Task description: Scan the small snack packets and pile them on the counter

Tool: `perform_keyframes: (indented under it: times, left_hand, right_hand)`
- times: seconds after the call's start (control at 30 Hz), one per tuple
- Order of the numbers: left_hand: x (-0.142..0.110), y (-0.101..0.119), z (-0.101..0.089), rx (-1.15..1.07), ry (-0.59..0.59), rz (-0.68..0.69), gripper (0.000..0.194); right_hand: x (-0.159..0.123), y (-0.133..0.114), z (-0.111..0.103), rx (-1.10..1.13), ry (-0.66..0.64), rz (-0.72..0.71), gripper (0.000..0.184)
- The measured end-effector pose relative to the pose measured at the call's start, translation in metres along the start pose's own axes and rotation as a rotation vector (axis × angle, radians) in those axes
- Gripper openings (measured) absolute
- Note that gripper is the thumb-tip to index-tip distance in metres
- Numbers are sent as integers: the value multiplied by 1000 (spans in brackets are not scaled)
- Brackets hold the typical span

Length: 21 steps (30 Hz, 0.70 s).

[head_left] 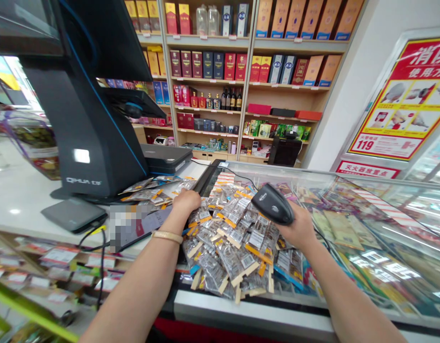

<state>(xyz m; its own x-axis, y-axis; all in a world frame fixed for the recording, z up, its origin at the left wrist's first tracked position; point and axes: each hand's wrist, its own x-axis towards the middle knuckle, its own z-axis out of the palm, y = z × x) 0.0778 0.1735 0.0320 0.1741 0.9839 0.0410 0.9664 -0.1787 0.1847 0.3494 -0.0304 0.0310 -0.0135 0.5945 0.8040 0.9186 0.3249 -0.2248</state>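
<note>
A black handheld barcode scanner (pixel 272 204) is gripped in my right hand (pixel 299 226), its head over a heap of small clear packets (pixel 237 257) with printed labels and orange, cream and blue edges. The heap lies on the glass-topped display case. My left hand (pixel 187 202) is closed at the heap's left edge, beside the counter; whatever its fingers hold is hidden. More packets (pixel 158 190) lie on the white counter just beyond it. Near my left wrist, a phone (pixel 144 228) lies on the counter, partly blurred out.
On the left stands a black checkout terminal (pixel 94 124), with a flat grey box (pixel 75 214) and cables before it. A large jar (pixel 34 138) is farther left. The glass display case (pixel 370 228) stretches right. Shelves (pixel 209 45) of boxes and bottles stand behind.
</note>
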Motion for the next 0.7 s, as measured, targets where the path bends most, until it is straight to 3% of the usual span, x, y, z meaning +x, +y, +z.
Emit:
perform_keyframes:
  times: [0.17,0.33,0.47,0.57,0.7]
  left_hand:
    - [-3,1,-2,-8,125,-151,52]
    - [1,3,-2,3,-19,-188,64]
    - [-5,7,-3,15,-17,-169,63]
    - [-15,10,-7,2,91,-121,53]
    - [-24,10,-14,-79,328,-38,43]
  right_hand:
    - [1,-3,-1,9,7,4,31]
    - [0,-3,0,0,-9,-6,27]
    - [-2,1,2,-8,10,-9,31]
    - [-3,3,2,-12,8,-20,31]
    - [-3,4,2,-18,7,-29,32]
